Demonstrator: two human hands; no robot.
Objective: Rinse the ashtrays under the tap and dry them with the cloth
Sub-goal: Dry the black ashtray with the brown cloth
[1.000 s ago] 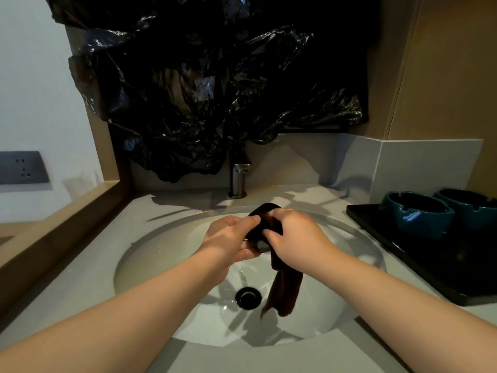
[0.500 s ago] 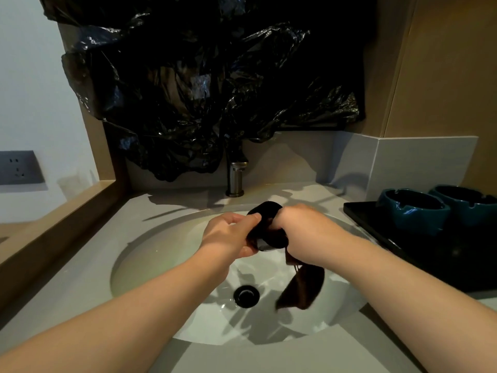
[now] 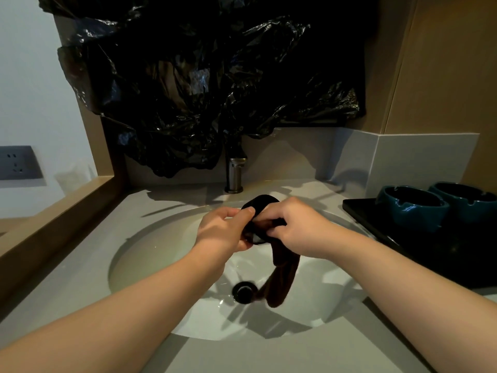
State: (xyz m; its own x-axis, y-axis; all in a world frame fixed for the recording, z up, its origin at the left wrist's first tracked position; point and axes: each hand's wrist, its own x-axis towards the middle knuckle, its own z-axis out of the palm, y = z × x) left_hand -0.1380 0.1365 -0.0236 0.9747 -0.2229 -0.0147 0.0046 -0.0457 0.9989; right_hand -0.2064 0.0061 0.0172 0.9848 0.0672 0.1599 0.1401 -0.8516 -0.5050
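I watch both hands meet above the white sink (image 3: 150,254), just in front of the tap (image 3: 235,173). The left hand (image 3: 223,230) and right hand (image 3: 301,230) curl their fingers (image 3: 274,232) tightly round a dark brown cloth (image 3: 282,278). It is bunched over something dark and round that I cannot identify, and its loose end hangs toward the drain (image 3: 244,291). On the tabletop (image 3: 80,265) at right, a near ashtray (image 3: 411,208) and a far ashtray (image 3: 465,200), both teal, sit side by side on a black tray (image 3: 360,211).
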